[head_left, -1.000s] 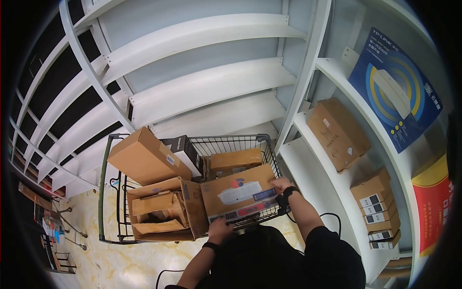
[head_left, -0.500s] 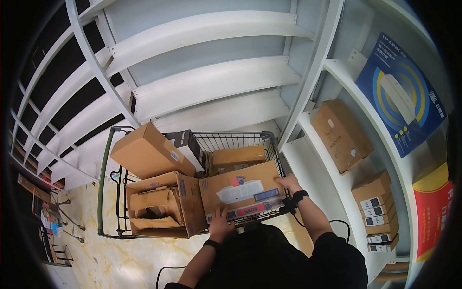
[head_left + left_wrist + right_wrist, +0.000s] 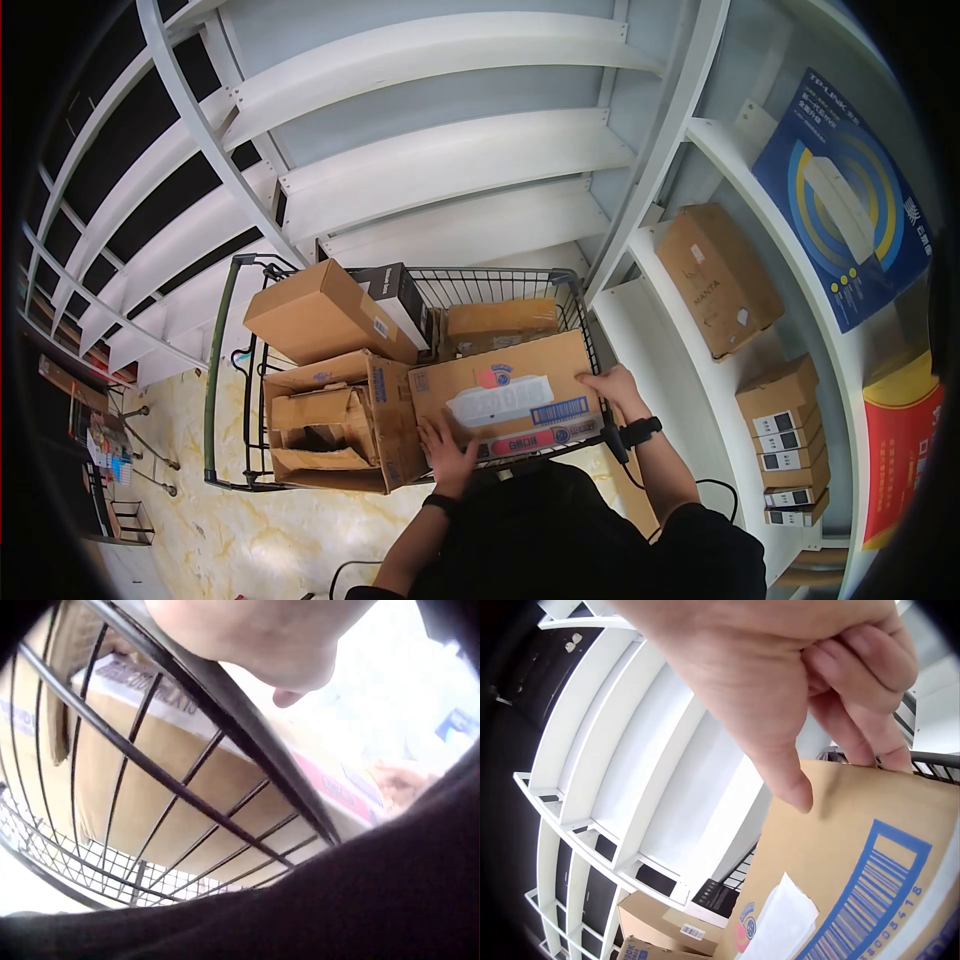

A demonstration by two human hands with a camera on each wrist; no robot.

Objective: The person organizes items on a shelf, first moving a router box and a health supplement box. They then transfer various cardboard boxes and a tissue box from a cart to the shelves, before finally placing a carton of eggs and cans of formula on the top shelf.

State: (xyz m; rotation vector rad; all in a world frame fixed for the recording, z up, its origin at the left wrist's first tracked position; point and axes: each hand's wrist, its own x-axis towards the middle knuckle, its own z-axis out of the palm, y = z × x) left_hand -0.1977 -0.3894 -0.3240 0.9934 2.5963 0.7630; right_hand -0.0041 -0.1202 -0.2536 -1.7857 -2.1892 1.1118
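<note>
A large printed cardboard box lies in a wire shopping cart, with a blue-framed barcode on its upper face. My right hand grips its right edge, the thumb on the upper face and the other fingers bent over the side, as the right wrist view shows. Spread fingers of my left hand rest on the box near its front left corner. The left wrist view has part of that hand above the cart's black rim, with the box's side behind the wires.
Left of it in the cart are an open carton with cardboard inside, a tilted brown box and a black-and-white box. A smaller brown box lies behind. White shelves surround the cart; those at right hold a MANTA box and stacked small boxes.
My left hand has moved from the printed box's front edge onto its upper face, then left toward the corner. My right hand stays at the right edge.
</note>
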